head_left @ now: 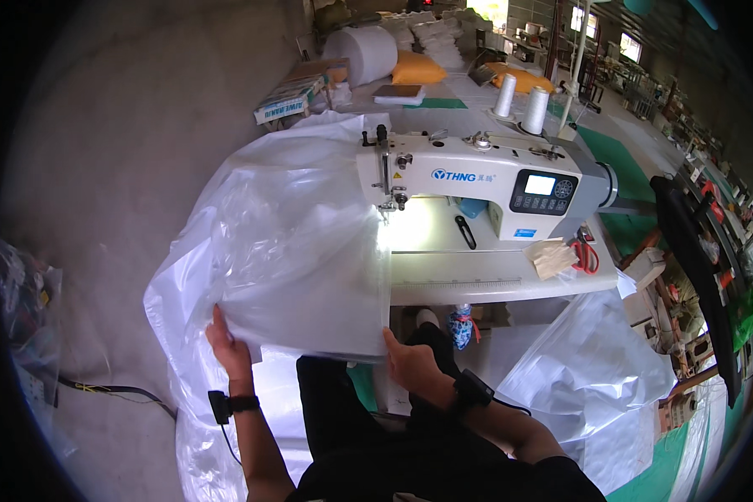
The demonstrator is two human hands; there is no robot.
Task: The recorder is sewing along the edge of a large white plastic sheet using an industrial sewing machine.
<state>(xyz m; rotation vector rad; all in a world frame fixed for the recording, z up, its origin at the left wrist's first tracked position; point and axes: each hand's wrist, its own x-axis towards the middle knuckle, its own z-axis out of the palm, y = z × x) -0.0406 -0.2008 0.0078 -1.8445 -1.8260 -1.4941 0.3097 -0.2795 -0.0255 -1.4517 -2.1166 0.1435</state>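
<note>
A large translucent white plastic sheet [309,276] drapes over the left of the table, its right edge running up to the needle of a white sewing machine [477,176]. My right hand [414,366] is closed on the sheet's near right corner, thumb side toward the machine. Farther left, my left hand [228,345] grips the sheet by its near edge, index finger stretched along it; the other fingers are partly hidden. A bright lamp lights the place under the needle. Both wrists wear black bands.
On the machine bed lie a black snipper [465,233], red-handled scissors [587,255] and a beige scrap [550,258]. Two white thread cones [535,110] stand behind. More plastic sheeting [586,376] hangs at the right. A white roll [361,55] and orange bag [417,69] sit at the back.
</note>
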